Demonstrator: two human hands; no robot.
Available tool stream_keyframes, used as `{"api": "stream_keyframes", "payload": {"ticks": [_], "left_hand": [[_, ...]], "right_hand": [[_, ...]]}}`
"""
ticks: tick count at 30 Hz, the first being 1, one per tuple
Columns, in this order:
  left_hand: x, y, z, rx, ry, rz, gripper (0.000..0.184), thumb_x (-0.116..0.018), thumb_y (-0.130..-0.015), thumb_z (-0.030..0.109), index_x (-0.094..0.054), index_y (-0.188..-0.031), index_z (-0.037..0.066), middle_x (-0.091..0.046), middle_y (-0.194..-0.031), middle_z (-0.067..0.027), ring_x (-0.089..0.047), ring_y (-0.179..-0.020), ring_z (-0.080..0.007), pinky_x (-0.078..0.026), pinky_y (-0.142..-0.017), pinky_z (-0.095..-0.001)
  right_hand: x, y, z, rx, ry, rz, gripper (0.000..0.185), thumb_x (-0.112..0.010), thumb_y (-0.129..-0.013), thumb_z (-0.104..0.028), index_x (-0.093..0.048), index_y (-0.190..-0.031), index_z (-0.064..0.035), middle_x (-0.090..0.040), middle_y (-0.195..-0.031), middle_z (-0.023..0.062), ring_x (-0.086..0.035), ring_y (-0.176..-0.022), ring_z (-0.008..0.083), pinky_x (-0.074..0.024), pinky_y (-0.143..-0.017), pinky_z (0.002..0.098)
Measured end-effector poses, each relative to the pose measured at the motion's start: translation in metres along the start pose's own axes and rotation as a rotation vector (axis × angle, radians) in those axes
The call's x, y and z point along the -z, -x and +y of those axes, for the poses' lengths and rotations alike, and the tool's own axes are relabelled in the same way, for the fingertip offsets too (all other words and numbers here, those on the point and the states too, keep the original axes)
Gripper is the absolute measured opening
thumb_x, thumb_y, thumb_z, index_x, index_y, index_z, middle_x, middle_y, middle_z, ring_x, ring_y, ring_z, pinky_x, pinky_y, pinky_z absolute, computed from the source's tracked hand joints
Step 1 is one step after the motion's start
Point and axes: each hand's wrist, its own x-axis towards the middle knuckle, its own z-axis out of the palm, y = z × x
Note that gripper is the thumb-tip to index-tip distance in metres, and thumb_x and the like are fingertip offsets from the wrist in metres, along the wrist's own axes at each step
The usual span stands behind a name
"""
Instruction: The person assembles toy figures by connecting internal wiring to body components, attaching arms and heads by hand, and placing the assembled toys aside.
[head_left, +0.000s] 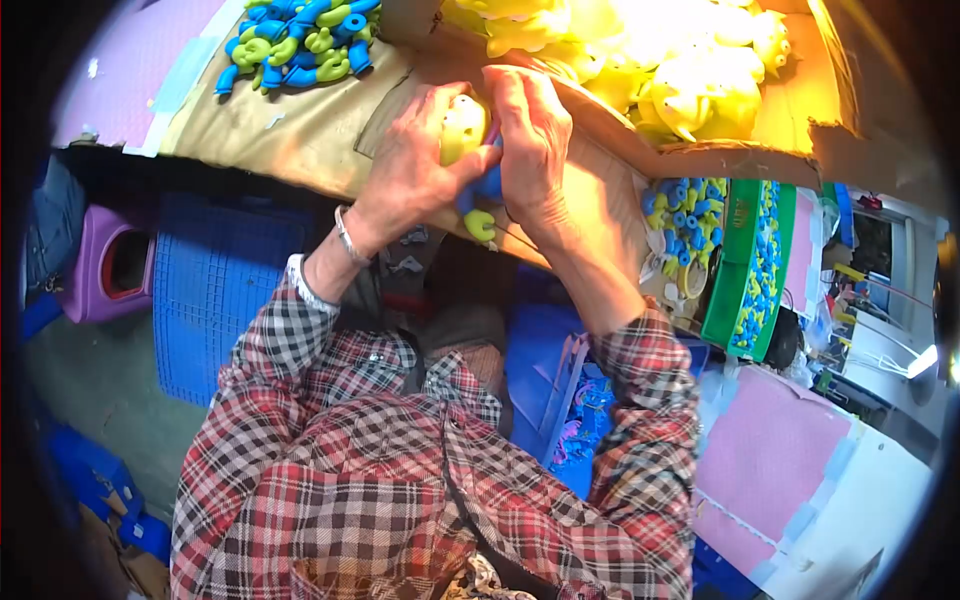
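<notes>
Between my two hands is a small toy figure with a pale yellow head (pixel 463 128), a blue part and a yellow-green limb end (pixel 480 225) hanging below. My left hand (pixel 425 150) wraps round the left side of the head, with its thumb across the front. On the other side, my right hand (pixel 530 145) closes on the toy, its fingers pointing up and its palm hiding part of the blue body. Both hands are just above the front edge of the brown-covered table (pixel 300 135).
Blue and yellow-green toy limbs (pixel 300 45) lie piled at the back left. A cardboard box (pixel 735 160) of yellow toy heads (pixel 700 90) stands at the right. Beyond it, a green bin (pixel 735 270) contains more limbs. A blue crate (pixel 220 290) and a purple stool (pixel 105 260) are below.
</notes>
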Motion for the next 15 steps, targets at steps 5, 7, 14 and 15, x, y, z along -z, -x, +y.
{"api": "stream_keyframes", "payload": {"ticks": [5, 7, 14, 15], "left_hand": [[-0.006, 0.005, 0.006, -0.045, -0.026, 0.050, 0.064, -0.080, -0.083, 0.029, -0.053, -0.131, -0.003, -0.060, -0.124, -0.0269, -0.061, -0.110, -0.0449, -0.051, -0.093, -0.0496], [-0.005, 0.003, 0.009, 0.023, -0.061, -0.012, 0.063, -0.081, -0.082, 0.027, -0.053, -0.130, -0.002, -0.063, -0.119, -0.0262, -0.063, -0.106, -0.0456, -0.052, -0.088, -0.0502], [-0.016, 0.005, -0.016, -0.060, 0.108, 0.098, 0.061, -0.084, -0.083, 0.032, -0.057, -0.129, 0.001, -0.067, -0.116, -0.0210, -0.066, -0.106, -0.0406, -0.053, -0.092, -0.0457], [-0.018, 0.005, -0.019, -0.087, 0.130, 0.123, 0.061, -0.085, -0.083, 0.031, -0.058, -0.129, 0.002, -0.068, -0.115, -0.0199, -0.066, -0.106, -0.0392, -0.053, -0.093, -0.0449]], "right_hand": [[-0.003, -0.005, 0.006, 0.164, 0.314, -0.047, 0.038, -0.057, -0.101, -0.038, -0.065, -0.108, -0.0016, -0.067, -0.101, 0.0182, -0.062, -0.099, 0.0380, -0.0461, -0.088, 0.0486], [0.000, -0.007, 0.003, 0.081, 0.295, -0.067, 0.044, -0.056, -0.100, -0.044, -0.063, -0.109, -0.0010, -0.066, -0.104, 0.0181, -0.061, -0.102, 0.0384, -0.0454, -0.090, 0.0480], [0.008, 0.002, 0.011, 0.448, 0.279, 0.360, 0.023, -0.081, -0.078, -0.012, -0.071, -0.098, -0.0068, -0.068, -0.098, 0.0128, -0.063, -0.099, 0.0338, -0.0448, -0.092, 0.0438], [0.017, 0.011, 0.019, 0.244, 0.166, 0.421, 0.025, -0.083, -0.080, -0.015, -0.070, -0.099, -0.0052, -0.068, -0.096, 0.0101, -0.063, -0.094, 0.0273, -0.0467, -0.085, 0.0390]]}}
